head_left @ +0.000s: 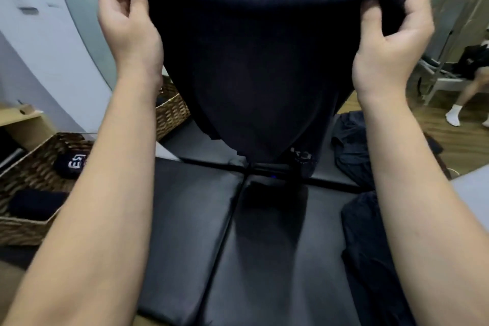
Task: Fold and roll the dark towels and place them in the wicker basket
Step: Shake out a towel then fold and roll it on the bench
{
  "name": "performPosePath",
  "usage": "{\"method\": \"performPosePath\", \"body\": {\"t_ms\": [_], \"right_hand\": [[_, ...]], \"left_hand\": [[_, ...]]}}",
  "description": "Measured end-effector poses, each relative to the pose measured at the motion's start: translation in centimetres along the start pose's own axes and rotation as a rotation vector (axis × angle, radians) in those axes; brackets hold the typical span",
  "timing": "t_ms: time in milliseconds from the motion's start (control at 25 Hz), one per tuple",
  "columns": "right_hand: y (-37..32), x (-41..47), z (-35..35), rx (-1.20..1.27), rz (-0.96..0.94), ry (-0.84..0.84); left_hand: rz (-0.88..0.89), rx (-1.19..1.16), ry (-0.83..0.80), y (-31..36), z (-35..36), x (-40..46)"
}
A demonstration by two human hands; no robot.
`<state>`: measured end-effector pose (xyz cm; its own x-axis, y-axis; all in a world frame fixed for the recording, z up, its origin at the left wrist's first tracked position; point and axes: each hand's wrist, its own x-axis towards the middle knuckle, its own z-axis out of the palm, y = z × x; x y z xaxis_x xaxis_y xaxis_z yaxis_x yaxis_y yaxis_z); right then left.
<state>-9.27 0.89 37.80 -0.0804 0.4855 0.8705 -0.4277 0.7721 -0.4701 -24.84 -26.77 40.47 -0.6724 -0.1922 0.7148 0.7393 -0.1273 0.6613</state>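
A dark navy towel [262,61] hangs in the air in front of me, held up by its top edge, its lower end tapering down to just above the black padded bench [190,233]. My left hand [127,26] pinches the towel's top left corner and my right hand [391,34] pinches the top right corner. The wicker basket [31,185] stands at the left, below my left forearm, with two rolled dark towels [37,204] inside, one showing a white logo. More loose dark towels [370,241] lie on the bench at the right.
A mirror behind the bench reflects the towel, my hands and a second wicker basket [172,111]. A wooden shelf [23,119] stands at the far left. At the far right, a person's legs in white socks [455,116] show beside a grey frame on the wooden floor.
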Motion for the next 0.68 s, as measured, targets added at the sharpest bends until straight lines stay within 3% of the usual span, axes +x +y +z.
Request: {"method": "performPosePath", "body": {"t_ms": [200, 520, 680], "right_hand": [[-2.1, -13.2, -9.5, -0.037, 0.236, -0.34], [-7.4, -31.1, -26.0, -0.102, 0.829, -1.018], [-8.8, -33.5, -29.3, -0.124, 0.972, -1.114]], "left_hand": [[-0.275, 0.052, -0.094, -1.7, -8.2, -15.0], [-0.958, 0.112, -0.56, -1.5, -23.2, -37.1], [-1.164, 0.201, -0.653, -0.9, -24.5, -41.2]]}}
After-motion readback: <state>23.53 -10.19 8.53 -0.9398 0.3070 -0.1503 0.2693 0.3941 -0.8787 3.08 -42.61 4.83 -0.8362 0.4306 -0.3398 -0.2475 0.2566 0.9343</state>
